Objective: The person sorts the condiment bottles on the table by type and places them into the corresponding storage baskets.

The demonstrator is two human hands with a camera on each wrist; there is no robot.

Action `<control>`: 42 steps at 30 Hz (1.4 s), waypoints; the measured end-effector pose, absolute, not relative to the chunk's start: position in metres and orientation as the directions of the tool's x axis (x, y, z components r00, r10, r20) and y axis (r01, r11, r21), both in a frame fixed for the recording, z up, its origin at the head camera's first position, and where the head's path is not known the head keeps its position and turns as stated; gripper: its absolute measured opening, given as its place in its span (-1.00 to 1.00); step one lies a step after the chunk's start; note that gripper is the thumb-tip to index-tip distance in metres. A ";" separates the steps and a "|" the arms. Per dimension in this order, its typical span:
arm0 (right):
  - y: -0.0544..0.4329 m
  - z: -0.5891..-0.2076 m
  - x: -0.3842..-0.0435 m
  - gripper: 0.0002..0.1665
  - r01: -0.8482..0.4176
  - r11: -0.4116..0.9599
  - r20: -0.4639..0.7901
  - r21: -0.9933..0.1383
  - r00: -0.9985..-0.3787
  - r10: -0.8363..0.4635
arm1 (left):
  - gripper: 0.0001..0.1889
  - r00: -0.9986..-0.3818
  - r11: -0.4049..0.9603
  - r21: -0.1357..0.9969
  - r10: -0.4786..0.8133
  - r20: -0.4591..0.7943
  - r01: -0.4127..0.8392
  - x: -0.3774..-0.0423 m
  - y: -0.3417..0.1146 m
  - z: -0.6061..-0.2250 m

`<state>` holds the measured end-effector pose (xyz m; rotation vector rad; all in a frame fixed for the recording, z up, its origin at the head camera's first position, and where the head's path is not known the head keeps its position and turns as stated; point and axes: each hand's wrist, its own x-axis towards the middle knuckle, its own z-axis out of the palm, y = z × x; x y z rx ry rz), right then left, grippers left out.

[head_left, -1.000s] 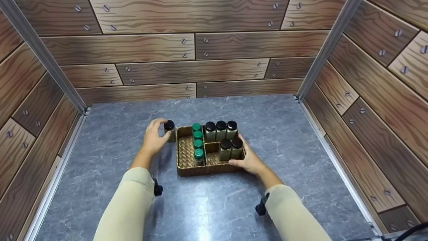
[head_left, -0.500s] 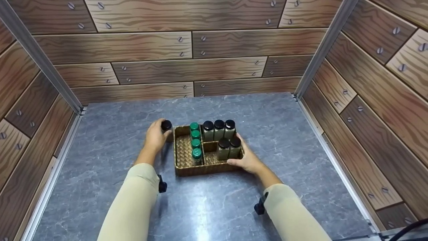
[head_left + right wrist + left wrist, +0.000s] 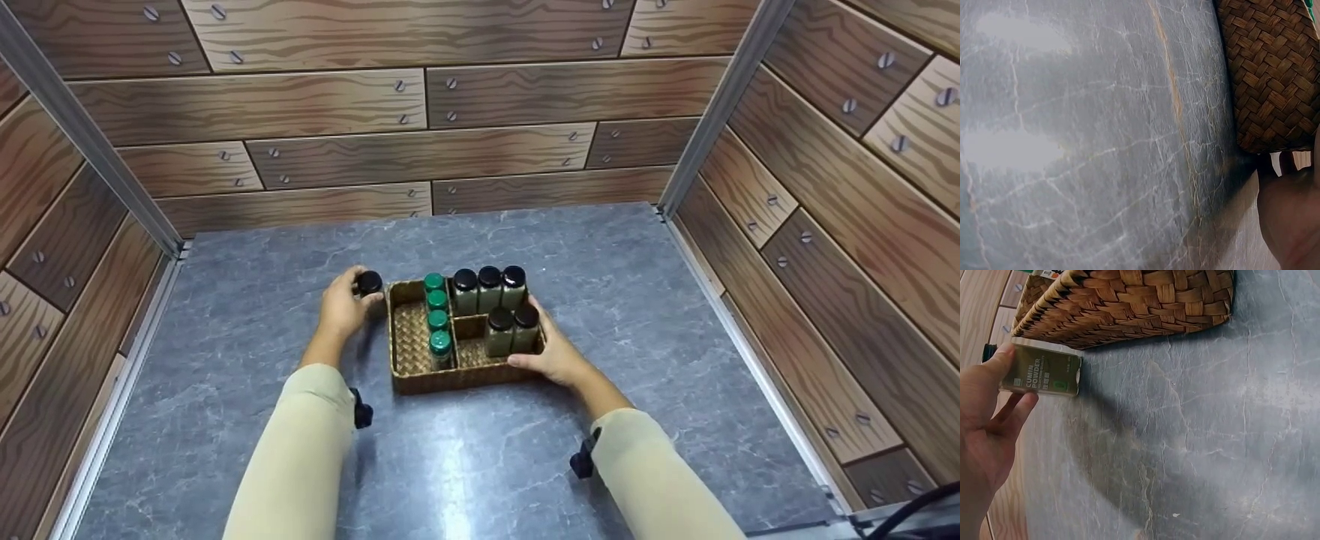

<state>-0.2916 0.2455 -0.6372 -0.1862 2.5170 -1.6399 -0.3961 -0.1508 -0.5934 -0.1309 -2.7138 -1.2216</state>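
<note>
My left hand (image 3: 341, 306) pinches a black-capped spice jar (image 3: 369, 283) just outside the left wall of a woven basket (image 3: 465, 379). In the left wrist view the label on the jar (image 3: 1044, 371) reads "cumin powder", and thumb and fingers lie on opposite faces of it. My right hand (image 3: 556, 360) grips the basket's right end, thumb at the front corner, other fingers along the side and partly hidden. Inside the basket, green-capped jars (image 3: 440, 345) stand in a row against the long divider. Black-capped jars (image 3: 465, 281) fill the back right compartment, and two more (image 3: 500, 330) stand in front.
The basket stands on a grey marbled tabletop (image 3: 300, 465). Wood-patterned panels (image 3: 337, 97) close off the back and both sides, with metal posts (image 3: 694, 105) at the corners. A black cable (image 3: 915, 506) shows at the lower right.
My left hand has closed around the black-capped jar and moved it slightly left, away from the basket wall. My right hand keeps its hold on the basket. The head view has shifted slightly.
</note>
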 end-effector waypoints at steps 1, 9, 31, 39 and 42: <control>0.245 -0.637 -0.292 0.56 -0.031 0.401 -0.043 -0.915 -0.984 -0.174 | -0.46 -0.981 0.659 0.737 0.010 0.192 0.151 -0.395 -0.151 -0.594; 0.245 -0.638 -0.293 0.57 -0.043 0.400 -0.031 -0.915 -0.984 -0.178 | -0.52 -0.971 0.637 0.753 -0.030 0.239 0.166 -0.387 -0.148 -0.599; 0.245 -0.639 -0.294 0.54 -0.062 0.386 -0.013 -0.920 -0.982 -0.188 | -0.49 -0.992 0.414 0.909 -0.082 0.098 0.055 -0.362 -0.158 -0.556; 0.246 -0.639 -0.294 0.57 -0.056 0.378 -0.019 -0.924 -0.982 -0.190 | -0.50 -0.992 0.418 0.905 -0.064 0.112 0.076 -0.342 -0.149 -0.533; 0.246 -0.638 -0.294 0.57 -0.056 0.372 -0.019 -0.927 -0.981 -0.193 | -0.48 -0.993 0.410 0.909 -0.046 0.110 0.082 -0.333 -0.140 -0.525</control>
